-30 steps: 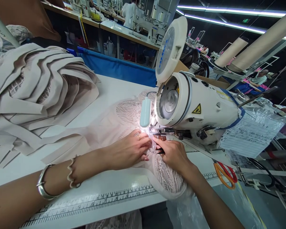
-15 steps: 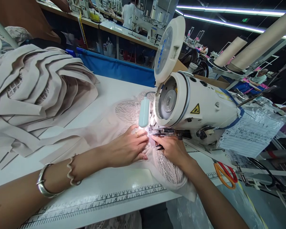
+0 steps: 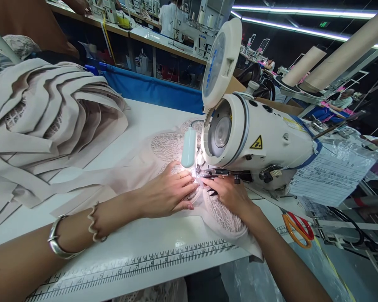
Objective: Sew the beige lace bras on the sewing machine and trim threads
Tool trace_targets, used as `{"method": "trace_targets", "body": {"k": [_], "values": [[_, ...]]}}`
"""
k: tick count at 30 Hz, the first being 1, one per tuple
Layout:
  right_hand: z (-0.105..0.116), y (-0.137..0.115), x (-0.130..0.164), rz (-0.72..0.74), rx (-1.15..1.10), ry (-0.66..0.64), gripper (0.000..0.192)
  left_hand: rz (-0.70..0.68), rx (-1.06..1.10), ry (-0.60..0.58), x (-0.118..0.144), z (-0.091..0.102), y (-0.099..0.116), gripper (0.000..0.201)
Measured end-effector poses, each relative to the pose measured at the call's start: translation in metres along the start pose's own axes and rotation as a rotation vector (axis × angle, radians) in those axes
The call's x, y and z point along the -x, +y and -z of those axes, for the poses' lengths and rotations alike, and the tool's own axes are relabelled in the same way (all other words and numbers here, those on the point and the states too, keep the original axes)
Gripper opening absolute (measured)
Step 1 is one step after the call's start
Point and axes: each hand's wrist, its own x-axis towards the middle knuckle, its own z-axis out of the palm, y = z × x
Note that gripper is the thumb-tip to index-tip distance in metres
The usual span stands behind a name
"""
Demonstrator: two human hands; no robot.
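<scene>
Pale pink lace fabric (image 3: 225, 213) lies under the needle area of a white sewing machine (image 3: 267, 134), with sheer cloth trailing to the left. My left hand (image 3: 168, 191) rests flat on it just left of the needle, fingers outstretched. On the other side, my right hand (image 3: 231, 195) presses the cloth with its index finger beside the presser foot. Two dark pointed tips of thread snips (image 3: 212, 192) stick out from under its curled fingers; the rest of them is hidden. A pale green lamp (image 3: 189, 147) lights the stitching spot, where the needle itself is lost in glare.
Layered beige fabric pieces (image 3: 53, 113) are heaped at the left. A printed ruler (image 3: 138, 266) runs along the table's front edge. Orange and red-handled scissors (image 3: 297, 230) lie at the right, below a plastic-covered paper sheet (image 3: 330, 172). Other people sit or stand farther back.
The lace fabric's front edge has shifted a little away from me and right, uncovering more ruler marks. Both hands stay in nearly the same places on the cloth.
</scene>
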Motion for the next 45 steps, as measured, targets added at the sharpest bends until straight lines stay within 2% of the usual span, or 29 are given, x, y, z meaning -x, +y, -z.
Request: {"method": "trace_targets", "body": {"k": [2, 4, 6, 10, 12, 16, 21, 27, 30, 33, 35, 40, 45], "values": [[0.0, -0.002, 0.009, -0.011, 0.003, 0.119, 0.02, 0.001, -0.01, 0.01, 0.0, 0.0, 0.0, 0.05], [0.0, -0.006, 0.019, -0.041, 0.004, 0.175, 0.015, 0.012, -0.016, 0.021, -0.001, 0.0, 0.002, 0.046], [0.0, -0.01, 0.028, -0.077, 0.005, 0.16, 0.009, 0.014, 0.001, 0.022, -0.001, 0.0, 0.004, 0.044], [0.006, -0.016, 0.032, -0.041, -0.005, 0.064, 0.063, 0.019, 0.045, -0.01, -0.001, -0.001, 0.007, 0.043], [0.01, -0.017, 0.028, -0.018, -0.02, -0.011, 0.078, 0.017, 0.031, -0.012, -0.001, -0.001, 0.007, 0.044], [0.017, -0.016, 0.014, -0.063, -0.018, -0.143, 0.076, 0.025, 0.002, -0.002, -0.001, 0.0, 0.006, 0.049], [0.021, -0.015, 0.003, -0.102, -0.043, -0.172, 0.074, 0.029, -0.001, 0.012, -0.001, -0.001, 0.003, 0.059], [0.015, -0.013, 0.006, -0.096, 0.002, -0.093, 0.07, 0.045, -0.033, 0.01, -0.001, -0.002, 0.001, 0.054], [0.005, -0.012, 0.019, -0.1, 0.045, 0.016, 0.059, 0.045, -0.061, 0.031, -0.002, -0.005, 0.004, 0.052], [-0.003, -0.01, 0.031, 0.023, -0.006, 0.174, 0.059, 0.028, -0.044, 0.051, -0.002, -0.008, 0.008, 0.048], [-0.005, -0.009, 0.034, 0.109, -0.024, 0.225, 0.064, 0.026, -0.031, 0.044, -0.002, -0.007, 0.009, 0.044], [-0.003, -0.006, 0.03, 0.145, 0.019, 0.259, 0.059, 0.019, -0.056, 0.041, -0.001, -0.004, 0.008, 0.043], [-0.002, -0.005, 0.023, 0.113, 0.026, 0.21, 0.057, 0.025, -0.055, 0.035, 0.0, -0.006, 0.006, 0.05]]}}
